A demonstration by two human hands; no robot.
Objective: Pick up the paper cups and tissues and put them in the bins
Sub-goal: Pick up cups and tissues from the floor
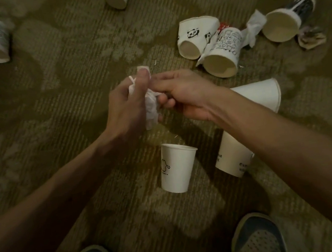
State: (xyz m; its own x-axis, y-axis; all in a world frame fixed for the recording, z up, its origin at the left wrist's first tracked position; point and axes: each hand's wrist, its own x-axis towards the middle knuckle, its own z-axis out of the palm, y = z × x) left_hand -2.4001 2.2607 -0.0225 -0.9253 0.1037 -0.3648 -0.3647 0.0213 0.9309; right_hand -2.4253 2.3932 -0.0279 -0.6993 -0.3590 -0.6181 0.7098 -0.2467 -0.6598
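A patterned carpet (61, 81) runs under it all. One cup (177, 168) lies below the fingers, toward the feet. A panda cup (196, 37) lies tipped beyond the right fingers, with a loose tissue (254, 27) farther right. The left hand (123, 111) and right hand (186, 96) meet, both sets of fingers curled around a crumpled tissue (151, 108) held between them, off the floor.

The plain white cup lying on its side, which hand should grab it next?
Probably the right hand. The plain white cup lies beside the right wrist. The left hand is farther off, gripping most of the crumpled tissue; the right hand's fingers only pinch its edge and could let go.
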